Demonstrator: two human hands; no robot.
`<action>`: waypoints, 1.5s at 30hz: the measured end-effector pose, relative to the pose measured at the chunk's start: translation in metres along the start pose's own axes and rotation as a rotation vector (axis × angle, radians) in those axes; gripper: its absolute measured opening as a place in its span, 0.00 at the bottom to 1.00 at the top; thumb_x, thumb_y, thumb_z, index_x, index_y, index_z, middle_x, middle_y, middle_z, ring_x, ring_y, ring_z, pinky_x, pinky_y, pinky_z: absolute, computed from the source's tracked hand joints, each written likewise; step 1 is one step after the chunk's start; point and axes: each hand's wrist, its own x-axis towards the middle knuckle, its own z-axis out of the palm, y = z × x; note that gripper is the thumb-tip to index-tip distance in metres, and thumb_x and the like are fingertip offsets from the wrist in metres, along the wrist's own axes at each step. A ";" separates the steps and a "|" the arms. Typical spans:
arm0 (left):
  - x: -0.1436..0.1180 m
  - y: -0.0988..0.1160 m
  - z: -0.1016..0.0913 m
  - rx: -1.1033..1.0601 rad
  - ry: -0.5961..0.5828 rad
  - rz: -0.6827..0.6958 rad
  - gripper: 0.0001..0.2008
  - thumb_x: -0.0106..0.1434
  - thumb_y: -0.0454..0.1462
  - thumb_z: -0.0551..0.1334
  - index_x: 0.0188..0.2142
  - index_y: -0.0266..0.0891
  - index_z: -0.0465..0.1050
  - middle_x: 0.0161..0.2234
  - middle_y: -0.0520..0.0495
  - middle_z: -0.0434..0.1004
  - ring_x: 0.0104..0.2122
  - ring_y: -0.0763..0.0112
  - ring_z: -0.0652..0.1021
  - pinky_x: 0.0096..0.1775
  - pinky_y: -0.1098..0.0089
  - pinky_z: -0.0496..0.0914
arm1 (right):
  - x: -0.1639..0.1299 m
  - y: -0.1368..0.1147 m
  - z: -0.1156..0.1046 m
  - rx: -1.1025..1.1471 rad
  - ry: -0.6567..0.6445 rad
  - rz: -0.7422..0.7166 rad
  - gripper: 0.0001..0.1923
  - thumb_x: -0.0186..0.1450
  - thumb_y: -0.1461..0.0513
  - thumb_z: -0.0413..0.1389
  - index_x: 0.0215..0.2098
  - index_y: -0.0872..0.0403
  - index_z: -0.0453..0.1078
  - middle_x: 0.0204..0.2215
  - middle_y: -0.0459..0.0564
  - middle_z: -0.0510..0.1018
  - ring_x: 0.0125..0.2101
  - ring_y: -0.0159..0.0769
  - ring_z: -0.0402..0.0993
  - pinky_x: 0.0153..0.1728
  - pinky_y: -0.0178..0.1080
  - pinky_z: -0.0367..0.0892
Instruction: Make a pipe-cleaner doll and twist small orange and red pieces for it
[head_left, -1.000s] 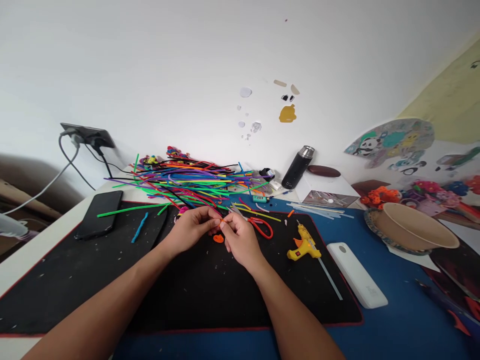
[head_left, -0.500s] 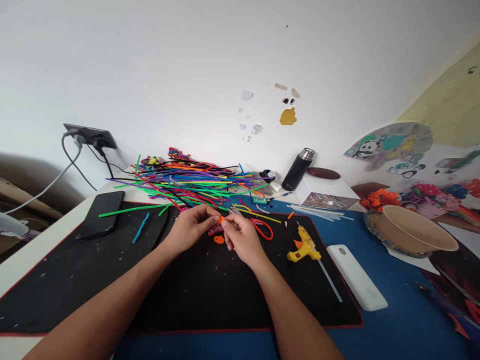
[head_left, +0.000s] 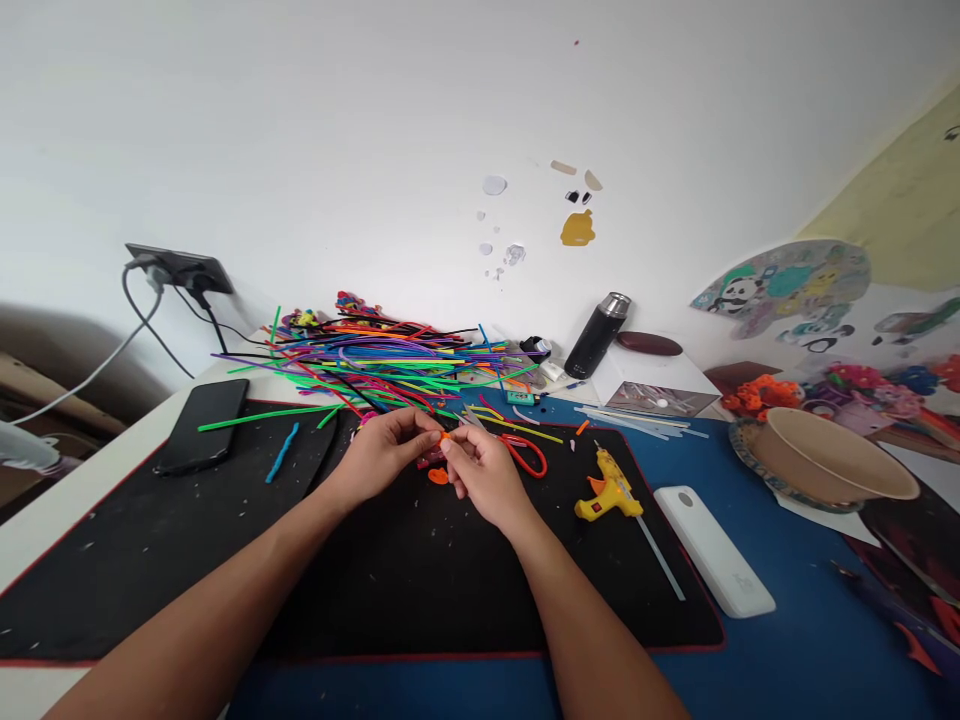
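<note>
My left hand (head_left: 385, 453) and my right hand (head_left: 484, 470) meet over the black mat (head_left: 405, 590). Between their fingertips they pinch a small orange pipe cleaner piece (head_left: 445, 437), mostly covered by the fingers. Just below, a flat orange coil (head_left: 438, 477) lies on the mat. Behind the fingers is a dark pink object (head_left: 427, 461), partly hidden. Red-handled scissors (head_left: 531, 457) rest right of my right hand, their blades partly out of sight. A blue twisted pipe cleaner (head_left: 282, 452) lies to the left.
A heap of coloured pipe cleaners (head_left: 390, 355) lies along the wall. On the right are a yellow glue gun (head_left: 611, 490) with a glue stick, a white power bank (head_left: 712, 550) and a beige bowl (head_left: 832, 460). A black phone (head_left: 202, 425) and a black flask (head_left: 598, 337) stand farther out.
Both hands stay together with fingertips pinched on the orange piece, which now shows a little less. The whole view has shifted very slightly.
</note>
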 end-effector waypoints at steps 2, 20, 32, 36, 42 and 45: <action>0.000 0.001 0.000 0.018 -0.011 0.003 0.17 0.64 0.50 0.67 0.35 0.38 0.78 0.31 0.49 0.80 0.30 0.68 0.78 0.35 0.69 0.73 | 0.000 0.001 -0.001 -0.007 0.000 0.002 0.12 0.68 0.52 0.57 0.38 0.53 0.69 0.20 0.39 0.70 0.15 0.27 0.64 0.18 0.31 0.58; -0.006 0.001 0.003 0.361 -0.100 0.204 0.11 0.68 0.41 0.65 0.47 0.43 0.79 0.44 0.45 0.84 0.40 0.63 0.82 0.44 0.68 0.75 | -0.002 -0.010 -0.006 0.018 -0.011 0.077 0.12 0.66 0.53 0.59 0.32 0.53 0.70 0.15 0.38 0.68 0.15 0.28 0.62 0.20 0.32 0.57; -0.005 0.007 0.002 0.319 -0.073 0.150 0.11 0.66 0.46 0.67 0.38 0.41 0.81 0.35 0.48 0.85 0.35 0.64 0.83 0.39 0.70 0.75 | -0.001 -0.007 -0.008 0.129 -0.071 0.127 0.14 0.64 0.52 0.61 0.34 0.54 0.72 0.18 0.40 0.71 0.15 0.26 0.63 0.17 0.31 0.53; -0.005 0.006 0.001 0.354 -0.055 0.162 0.13 0.66 0.48 0.67 0.38 0.41 0.82 0.35 0.47 0.86 0.35 0.63 0.83 0.39 0.70 0.75 | -0.001 -0.007 -0.007 0.135 -0.064 0.137 0.15 0.63 0.50 0.62 0.33 0.54 0.72 0.17 0.40 0.71 0.15 0.26 0.63 0.17 0.31 0.54; -0.005 0.003 0.000 0.365 -0.054 0.161 0.13 0.66 0.47 0.67 0.37 0.41 0.83 0.35 0.47 0.87 0.34 0.63 0.84 0.38 0.71 0.75 | -0.001 -0.009 -0.007 0.140 -0.077 0.159 0.14 0.64 0.52 0.62 0.33 0.55 0.71 0.18 0.40 0.72 0.15 0.26 0.63 0.17 0.31 0.53; -0.005 0.003 0.000 0.364 -0.050 0.161 0.13 0.66 0.47 0.67 0.37 0.41 0.83 0.35 0.47 0.87 0.34 0.63 0.84 0.38 0.70 0.76 | -0.002 -0.011 -0.008 0.141 -0.089 0.172 0.15 0.63 0.51 0.62 0.34 0.55 0.71 0.19 0.41 0.73 0.15 0.25 0.63 0.17 0.31 0.53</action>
